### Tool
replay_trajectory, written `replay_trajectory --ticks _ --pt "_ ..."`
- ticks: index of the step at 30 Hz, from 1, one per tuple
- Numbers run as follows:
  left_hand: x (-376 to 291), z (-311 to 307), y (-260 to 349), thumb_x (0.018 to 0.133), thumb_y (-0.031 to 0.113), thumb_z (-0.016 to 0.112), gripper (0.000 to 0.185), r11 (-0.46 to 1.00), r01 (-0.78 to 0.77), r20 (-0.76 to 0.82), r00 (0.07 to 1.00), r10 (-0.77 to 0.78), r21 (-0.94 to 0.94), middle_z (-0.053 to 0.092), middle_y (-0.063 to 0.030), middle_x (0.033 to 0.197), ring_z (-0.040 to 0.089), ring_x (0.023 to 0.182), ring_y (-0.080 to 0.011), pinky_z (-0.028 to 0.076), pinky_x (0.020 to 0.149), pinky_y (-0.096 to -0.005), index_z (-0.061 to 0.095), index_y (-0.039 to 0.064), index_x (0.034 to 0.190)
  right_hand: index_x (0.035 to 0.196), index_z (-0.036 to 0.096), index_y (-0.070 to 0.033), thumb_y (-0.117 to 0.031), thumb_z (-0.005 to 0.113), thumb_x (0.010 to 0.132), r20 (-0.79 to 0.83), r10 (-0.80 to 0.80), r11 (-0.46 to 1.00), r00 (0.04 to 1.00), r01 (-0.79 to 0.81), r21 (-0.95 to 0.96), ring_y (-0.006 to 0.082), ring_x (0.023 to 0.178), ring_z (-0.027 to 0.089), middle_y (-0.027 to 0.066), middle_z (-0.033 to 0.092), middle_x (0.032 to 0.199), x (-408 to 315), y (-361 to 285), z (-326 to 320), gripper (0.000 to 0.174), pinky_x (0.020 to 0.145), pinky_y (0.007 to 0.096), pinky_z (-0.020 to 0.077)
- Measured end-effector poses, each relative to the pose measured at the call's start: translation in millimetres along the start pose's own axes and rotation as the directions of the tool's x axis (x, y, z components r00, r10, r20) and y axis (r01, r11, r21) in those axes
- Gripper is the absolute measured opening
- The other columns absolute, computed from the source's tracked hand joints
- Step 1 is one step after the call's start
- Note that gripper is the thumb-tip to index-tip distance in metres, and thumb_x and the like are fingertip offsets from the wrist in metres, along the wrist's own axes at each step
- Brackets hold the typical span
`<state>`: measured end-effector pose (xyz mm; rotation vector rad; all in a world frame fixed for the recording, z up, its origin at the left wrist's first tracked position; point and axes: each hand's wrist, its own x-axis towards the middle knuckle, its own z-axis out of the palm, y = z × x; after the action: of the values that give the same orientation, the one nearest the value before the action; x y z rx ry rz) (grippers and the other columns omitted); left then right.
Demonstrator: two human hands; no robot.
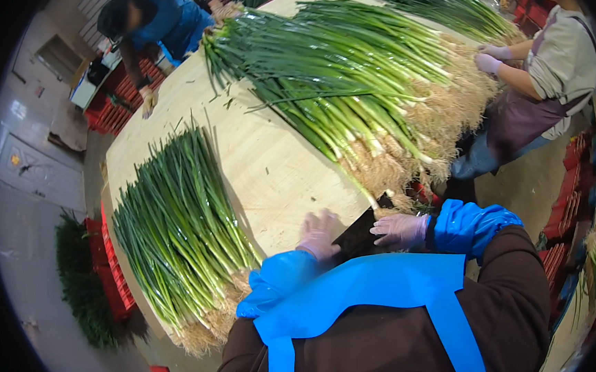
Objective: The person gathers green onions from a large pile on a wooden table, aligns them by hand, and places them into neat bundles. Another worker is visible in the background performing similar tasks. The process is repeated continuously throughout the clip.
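Observation:
Green onions with long roots lie in a broad pile (356, 91) across the wooden tabletop (277, 184). My right hand (398, 230), in a thin pale glove, is at the table's near corner, by the root end of one outlying green onion (362, 190); whether it grips the roots is unclear. Over the near edge of the board is my left hand (319, 235), gloved too, slightly blurred, fingers apart, holding nothing. To its left lies a second bunch of green onions (187, 219), leaves pointing away and roots towards me.
A person in a blue apron (169, 26) leans over the far left edge. Another person in a purple apron (525, 119) touches the roots at the right. Red crates (123, 96) stand beyond the table, with more red crates (567, 194) at the right.

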<state>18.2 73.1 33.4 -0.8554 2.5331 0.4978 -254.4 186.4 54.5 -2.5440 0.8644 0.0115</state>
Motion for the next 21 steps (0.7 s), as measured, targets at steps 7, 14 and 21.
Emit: replay_trajectory --ticks 7,14,21 --pt "6.0 3.2 -3.3 0.084 0.022 0.065 0.058 0.803 -0.358 -0.388 0.905 0.173 -0.476 0.046 -0.0213 0.132 0.044 0.122 -0.0362 0.036 0.105 -0.0419 0.045 0.007 0.136 0.11 0.06 -0.009 -0.016 0.055 0.087 -0.832 0.32 0.676 0.452 -0.725 -0.133 0.0301 0.083 0.064 0.0115 0.064 0.09 -39.8 98.6 -163.6 0.024 0.07 0.0417 0.0522" --pt "2.5 -9.3 -4.0 0.09 0.028 0.064 0.063 0.348 -0.236 -0.294 0.948 -0.123 -0.907 0.054 -0.0157 0.129 0.051 0.12 -0.024 0.042 0.099 -0.0335 0.039 0.004 0.142 0.09 0.067 -0.009 -0.013 0.055 0.086 -0.616 0.69 0.41 0.38 -0.907 -0.101 0.0338 0.076 0.067 0.0138 0.067 0.086 -3.6 105.5 -203.4 0.014 0.065 0.0417 0.0552" --pt "54.0 -22.0 -8.1 0.094 0.04 0.056 0.057 -0.573 -0.167 -0.089 0.983 -0.162 -0.802 0.061 -0.0116 0.111 0.06 0.101 -0.0276 0.047 0.085 -0.0437 0.041 0.004 0.135 0.13 0.051 -0.01 -0.034 0.066 0.081 -0.424 0.584 0.77 0.693 -0.638 0.017 0.0321 0.114 0.056 0.0129 0.057 0.126 54.9 54.3 -181.3 0.057 0.095 0.0427 0.046"
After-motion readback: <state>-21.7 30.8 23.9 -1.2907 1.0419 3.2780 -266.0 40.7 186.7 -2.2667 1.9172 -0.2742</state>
